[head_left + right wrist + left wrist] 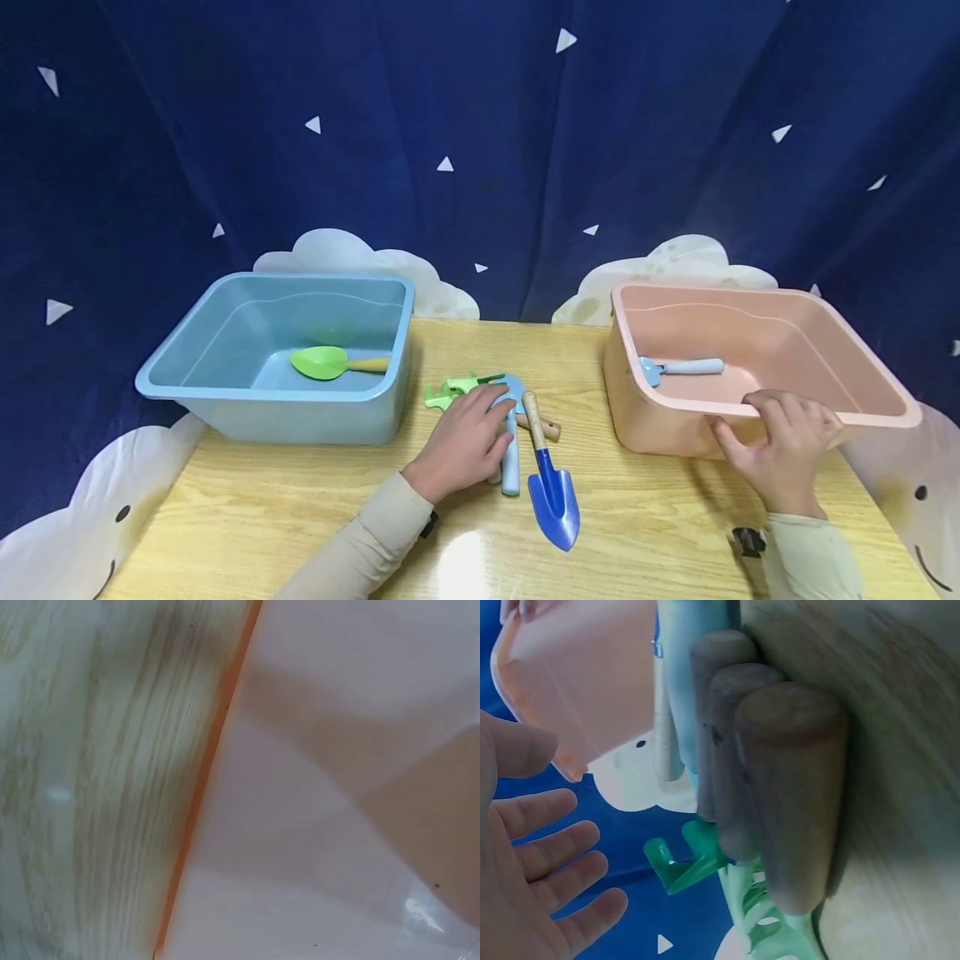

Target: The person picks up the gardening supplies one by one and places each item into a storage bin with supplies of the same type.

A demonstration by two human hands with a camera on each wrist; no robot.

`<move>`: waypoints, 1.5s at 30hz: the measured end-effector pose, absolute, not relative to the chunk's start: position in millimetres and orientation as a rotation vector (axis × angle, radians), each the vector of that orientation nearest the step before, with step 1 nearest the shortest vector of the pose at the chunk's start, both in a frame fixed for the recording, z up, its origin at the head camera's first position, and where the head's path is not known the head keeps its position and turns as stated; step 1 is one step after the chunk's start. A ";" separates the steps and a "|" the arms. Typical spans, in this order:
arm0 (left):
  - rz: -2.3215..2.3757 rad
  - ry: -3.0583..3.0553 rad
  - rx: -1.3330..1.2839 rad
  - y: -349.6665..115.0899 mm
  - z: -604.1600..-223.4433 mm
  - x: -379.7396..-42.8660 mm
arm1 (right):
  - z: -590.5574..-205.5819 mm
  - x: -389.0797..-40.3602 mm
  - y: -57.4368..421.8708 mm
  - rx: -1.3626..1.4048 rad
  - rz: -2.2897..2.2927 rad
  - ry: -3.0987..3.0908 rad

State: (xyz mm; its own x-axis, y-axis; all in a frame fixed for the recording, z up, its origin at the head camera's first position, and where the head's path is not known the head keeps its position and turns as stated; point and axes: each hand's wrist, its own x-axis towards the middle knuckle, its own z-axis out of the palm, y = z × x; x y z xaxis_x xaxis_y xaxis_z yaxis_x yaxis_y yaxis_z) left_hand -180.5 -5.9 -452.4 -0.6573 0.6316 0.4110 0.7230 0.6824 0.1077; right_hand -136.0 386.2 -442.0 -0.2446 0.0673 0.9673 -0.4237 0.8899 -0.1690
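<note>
My left hand [465, 437] hovers over a pile of small garden tools on the table, its fingers spread and holding nothing. In the left wrist view, several wooden handles [795, 802] lie beside that hand, joined to green tool heads [694, 859]. A light blue tool [511, 462] and a blue trowel [555, 504] with a pale wooden handle lie right of the hand. My right hand [787, 446] grips the front rim of the pink basin [660, 425], fingers over the edge and thumb outside. Inside the basin is a light blue hand tool [693, 367].
A blue basin [292, 417] stands at the left, with a green trowel [321, 362] with a yellow handle inside. A dark blue curtain [480, 100] with white triangles and clouds hangs behind the wooden table [622, 533].
</note>
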 end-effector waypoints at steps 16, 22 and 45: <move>-0.399 -2.605 -1.042 -13.1 -469.7 -182.2 | -451.6 -136.2 394.6 0.251 0.473 -1.751; -0.384 -2.610 -1.030 -17.9 -472.5 -182.1 | -442.4 -136.5 384.1 0.253 0.479 -1.740; -0.129 -2.591 -1.134 -11.4 -478.2 -167.3 | -449.9 -141.1 390.1 0.249 0.463 -1.738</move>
